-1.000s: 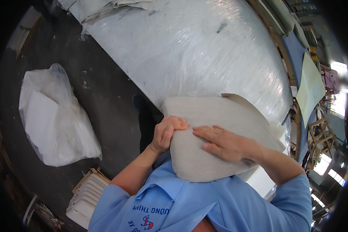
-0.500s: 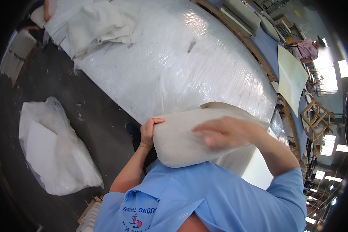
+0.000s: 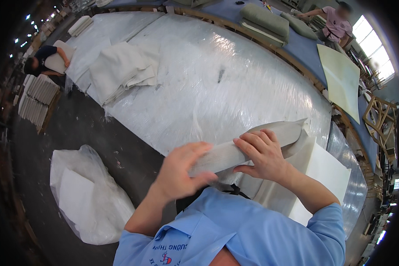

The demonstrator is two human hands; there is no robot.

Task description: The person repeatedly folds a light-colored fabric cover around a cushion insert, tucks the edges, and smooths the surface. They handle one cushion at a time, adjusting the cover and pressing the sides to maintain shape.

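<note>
A pale beige fabric-covered cushion stands tilted in front of my chest, its narrow side facing up. My right hand bends its fingers over that side, with the thumb on the nearer part. At the left end is my left hand, slightly blurred, its fingers stretched and the thumb spread apart around the cushion's end. A loose flap of the cover sticks out at the right end. The cushion's lower part is hidden behind my hands and shirt.
The table is wrapped in shiny clear plastic. Folded pale cloth lies at its far left. White sheets lie at my right. A clear plastic bag sits on the floor at left. Two co-workers are farther off.
The cushion has turned from its broad face to its narrow side. My right hand has come onto its top; my left hand has shifted to its left end. The view has swung.
</note>
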